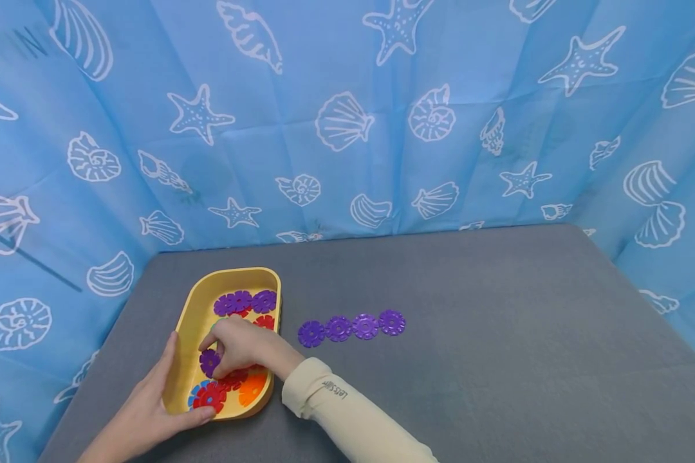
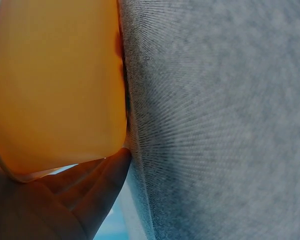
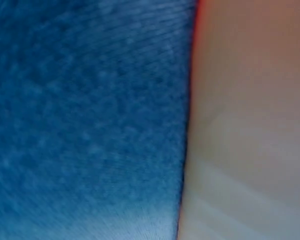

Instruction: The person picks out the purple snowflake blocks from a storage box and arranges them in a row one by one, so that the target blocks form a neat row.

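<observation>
Blue cloth (image 1: pixel 359 170) (printed with white shells (image 1: pixel 343 121) and starfish (image 1: pixel 200 114)) hangs behind a grey table (image 1: pixel 527 334).

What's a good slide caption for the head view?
Left hand against a yellow tray, right hand pinching a notched purple disc.

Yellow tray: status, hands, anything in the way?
Left hand holding yellow tray. Right hand inside, pinching purple disc. Red disc close by; right hand hides part of the contents.

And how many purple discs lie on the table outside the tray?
4 purple discs, in one row to the right of the tray; the sleeve may hide others.
</observation>
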The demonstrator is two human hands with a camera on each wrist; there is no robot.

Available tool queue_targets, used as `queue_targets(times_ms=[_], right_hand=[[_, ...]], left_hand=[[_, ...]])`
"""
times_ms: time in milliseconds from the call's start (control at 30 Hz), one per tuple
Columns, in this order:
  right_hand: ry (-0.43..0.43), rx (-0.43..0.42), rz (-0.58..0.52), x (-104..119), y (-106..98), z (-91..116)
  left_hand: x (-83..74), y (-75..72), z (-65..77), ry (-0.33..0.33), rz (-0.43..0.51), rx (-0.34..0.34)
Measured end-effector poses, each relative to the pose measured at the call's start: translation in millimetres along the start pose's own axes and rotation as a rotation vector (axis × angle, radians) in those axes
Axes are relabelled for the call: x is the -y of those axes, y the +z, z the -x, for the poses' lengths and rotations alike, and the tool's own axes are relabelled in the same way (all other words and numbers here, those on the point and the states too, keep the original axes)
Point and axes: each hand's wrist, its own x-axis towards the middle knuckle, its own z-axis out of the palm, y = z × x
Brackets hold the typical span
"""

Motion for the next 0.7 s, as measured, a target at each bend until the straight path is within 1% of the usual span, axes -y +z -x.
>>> queue_targets(times_ms=[133,267,467,600,700], right_hand=[[0.001,-0.011,-0.058,-2,-3,2],[-0.015,-0.048,-0.152,-3,-6,5],[-0.108,-0.199,-0.29,-7,-9,8],[-0.165,-0.317,-0.385,-11,-9,11],[-0.199,-0.379,-0.476,-14,-8,16]], left_hand=[[-0.8,0.2,0.2,0.016,-0.008,-0.014],[-2.2,-0.6,0.0,0.001,0.0,-0.001],[-4.1,-1.1,0.0,-0.03,0.006,0.022],[-4.2,-1.0,0.3,-0.024,-0.001,0.017],[-3.5,-0.5,0.4,-0.019,-0.01,0.007]])
